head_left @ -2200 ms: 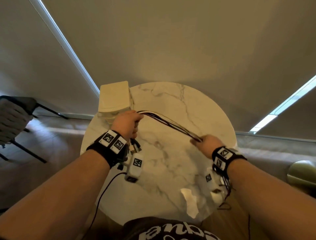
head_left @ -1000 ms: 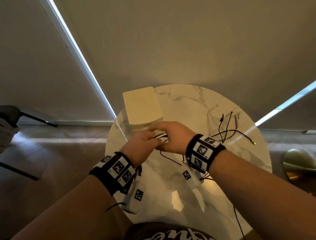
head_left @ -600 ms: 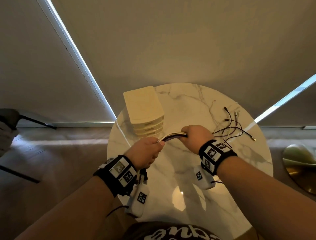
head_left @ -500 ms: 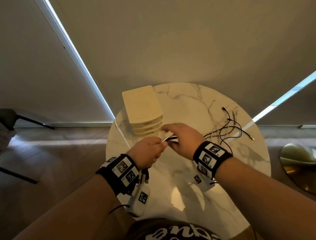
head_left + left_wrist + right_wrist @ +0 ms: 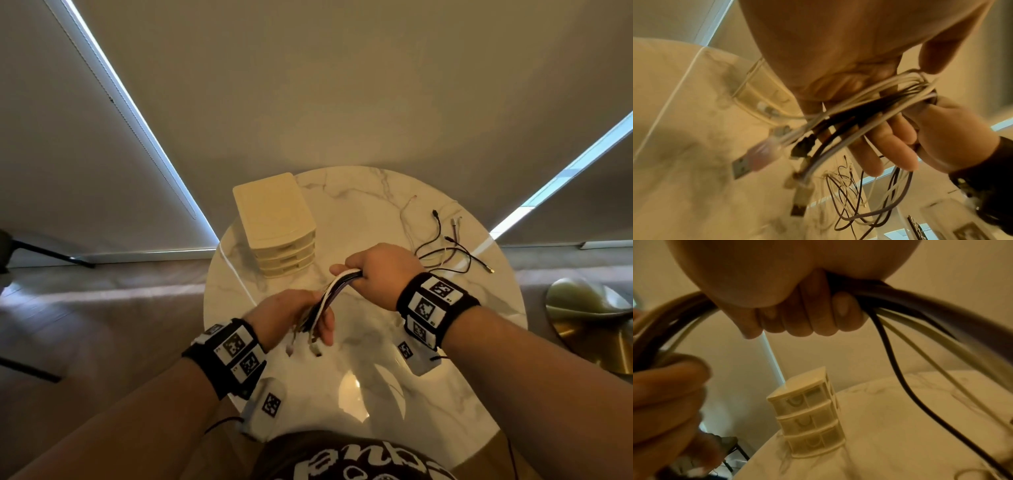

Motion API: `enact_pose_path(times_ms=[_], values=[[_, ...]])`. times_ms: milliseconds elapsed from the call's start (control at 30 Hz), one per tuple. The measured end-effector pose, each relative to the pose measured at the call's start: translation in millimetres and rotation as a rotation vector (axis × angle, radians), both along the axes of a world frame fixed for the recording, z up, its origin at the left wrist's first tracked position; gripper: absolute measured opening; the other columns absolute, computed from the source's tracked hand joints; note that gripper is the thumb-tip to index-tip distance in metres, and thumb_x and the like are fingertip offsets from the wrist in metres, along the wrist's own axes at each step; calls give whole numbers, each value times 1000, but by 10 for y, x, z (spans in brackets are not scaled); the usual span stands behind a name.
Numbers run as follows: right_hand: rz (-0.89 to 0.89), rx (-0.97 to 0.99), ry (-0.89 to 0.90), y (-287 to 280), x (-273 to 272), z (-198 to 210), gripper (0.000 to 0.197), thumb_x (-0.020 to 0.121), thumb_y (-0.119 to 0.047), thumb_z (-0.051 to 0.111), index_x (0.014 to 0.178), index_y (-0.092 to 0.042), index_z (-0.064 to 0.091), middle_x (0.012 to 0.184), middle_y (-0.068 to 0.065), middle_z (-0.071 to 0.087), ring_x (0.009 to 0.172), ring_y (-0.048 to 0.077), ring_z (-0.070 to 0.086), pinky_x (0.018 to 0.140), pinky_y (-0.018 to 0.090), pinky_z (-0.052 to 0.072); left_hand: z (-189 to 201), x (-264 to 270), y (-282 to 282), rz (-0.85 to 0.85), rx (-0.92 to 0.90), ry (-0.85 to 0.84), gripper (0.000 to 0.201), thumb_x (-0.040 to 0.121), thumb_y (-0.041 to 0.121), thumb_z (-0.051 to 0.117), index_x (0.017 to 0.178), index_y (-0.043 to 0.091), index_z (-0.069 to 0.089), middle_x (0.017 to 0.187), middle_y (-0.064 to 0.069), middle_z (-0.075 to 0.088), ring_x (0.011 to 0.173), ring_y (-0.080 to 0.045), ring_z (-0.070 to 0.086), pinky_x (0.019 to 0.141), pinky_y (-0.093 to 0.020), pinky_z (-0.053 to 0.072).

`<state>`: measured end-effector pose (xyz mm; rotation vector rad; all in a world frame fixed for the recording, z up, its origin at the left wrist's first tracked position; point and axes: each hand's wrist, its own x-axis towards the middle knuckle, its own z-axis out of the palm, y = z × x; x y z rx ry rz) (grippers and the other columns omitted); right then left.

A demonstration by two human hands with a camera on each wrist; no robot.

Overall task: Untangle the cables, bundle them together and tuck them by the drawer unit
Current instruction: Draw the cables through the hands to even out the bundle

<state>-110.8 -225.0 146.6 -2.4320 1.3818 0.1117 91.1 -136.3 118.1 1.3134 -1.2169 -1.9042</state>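
I have my left hand (image 5: 294, 317) and right hand (image 5: 380, 270) both clenched round the gathered black and white cables (image 5: 334, 289), held above the round marble table (image 5: 445, 359). Bundle axis runs seven to one o'clock; the cream plastic three-drawer unit (image 5: 277, 226) stands at eleven, nearer my left.

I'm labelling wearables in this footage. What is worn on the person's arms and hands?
Both forearms are bare, with no sleeves or gloves. The left hand and right hand each have a wide black wristband carrying white square tags with black coded patterns. A small white tagged unit hangs under each wrist, a thin dark cable trailing from it.
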Motion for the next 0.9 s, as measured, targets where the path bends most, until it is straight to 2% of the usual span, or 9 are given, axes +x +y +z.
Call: enact_pose_path(times_ms=[33,100,200,300,367,500,733,833,900], values=[[46,-50,26,9,31,65,51,100,-67,36,76,-27,56,68,-3,58,71,23,57,57,31,38,34,-10,-55,26,-22,20,58,93,52,45,99,2,73,93,-30,74,86,-45,67,84,-56,51],[104,-108,80,12,96,190,33,99,-54,46,83,-29,57,69,-4,56,76,25,61,58,32,39,120,-81,-190,78,-61,80,61,97,54,38,110,5,72,93,-33,72,86,-43,69,88,-50,53],[70,-143,48,-19,137,351,27,97,-47,48,78,-28,52,64,-5,48,72,26,57,56,31,34,219,-221,-348,106,-59,165,71,99,68,31,101,9,70,72,-28,66,63,-34,67,68,-38,57],[-75,-140,-45,-150,34,481,41,99,-50,46,67,-25,48,68,-5,57,73,26,60,60,34,44,230,-308,-358,93,-45,185,76,92,73,29,84,6,65,50,-8,42,40,-20,39,51,-28,40],[-159,-130,-65,-231,-83,527,48,101,-56,43,68,-22,55,71,-3,65,71,24,61,60,34,47,202,-340,-334,90,-22,275,66,94,71,36,78,12,61,52,0,33,40,-13,26,48,-26,31],[-276,-32,-148,-254,-205,500,57,101,-60,48,61,-19,52,59,2,53,59,23,53,57,32,40,181,-385,-321,42,-13,347,46,100,55,38,82,16,56,60,0,33,44,-9,24,44,-24,23],[-400,148,-292,-281,-318,331,57,98,-56,58,61,-14,50,51,0,41,53,23,42,58,35,40,138,-443,-197,-19,91,334,49,100,61,36,77,20,50,61,1,26,45,-9,20,43,-24,21],[-416,151,-253,-260,-359,268,42,99,-42,59,67,-14,54,55,0,47,59,26,53,61,39,47,141,-430,-231,18,130,340,49,102,59,36,74,21,48,59,3,25,44,-8,18,42,-23,14],[-287,-8,-164,-180,-342,260,17,95,-33,60,84,-20,61,72,-4,60,76,24,63,65,35,45,166,-446,-244,46,149,311,49,104,56,36,73,21,47,58,3,25,43,-8,18,42,-22,12]])
